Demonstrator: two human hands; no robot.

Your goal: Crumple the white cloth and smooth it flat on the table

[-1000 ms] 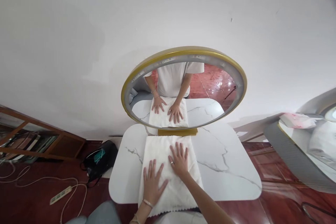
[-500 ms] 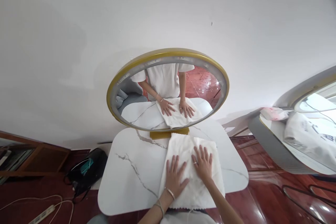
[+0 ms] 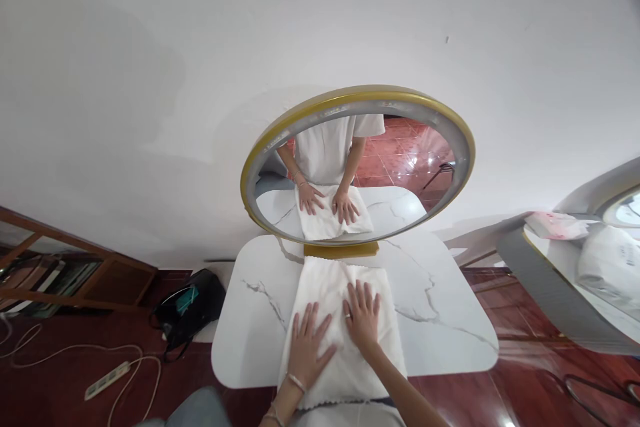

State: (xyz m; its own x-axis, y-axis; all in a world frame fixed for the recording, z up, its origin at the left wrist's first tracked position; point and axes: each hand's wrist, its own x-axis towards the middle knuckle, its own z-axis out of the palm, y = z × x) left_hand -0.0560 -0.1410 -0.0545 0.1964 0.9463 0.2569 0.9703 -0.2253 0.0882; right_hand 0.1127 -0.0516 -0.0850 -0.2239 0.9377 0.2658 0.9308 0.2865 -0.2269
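Observation:
A white towel (image 3: 345, 360) with scalloped edges lies spread on a white marble-patterned table (image 3: 445, 347), its near end reaching the front edge by my lap. My left hand (image 3: 307, 347) rests flat on the towel's left part, fingers spread, bracelets at the wrist. Slightly higher up and to the right, my right hand (image 3: 363, 317) lies palm down on the same cloth, fingers apart, a ring on one finger. Neither hand grips anything. Behind the towel stands an oval gold-rimmed mirror (image 3: 360, 177), reflecting both hands and the cloth.
At right, another table (image 3: 540, 293) holds a white bag (image 3: 610, 260) and a pink-white packet (image 3: 555, 223). On the red floor at left are a black bag (image 3: 200, 300) and a power strip (image 3: 107, 380) with cables. A wooden shelf (image 3: 120, 280) stands by the wall.
The towel has shifted left across the table, with both hands flat on it. The camera view has turned left, so the mirror and table appear farther right.

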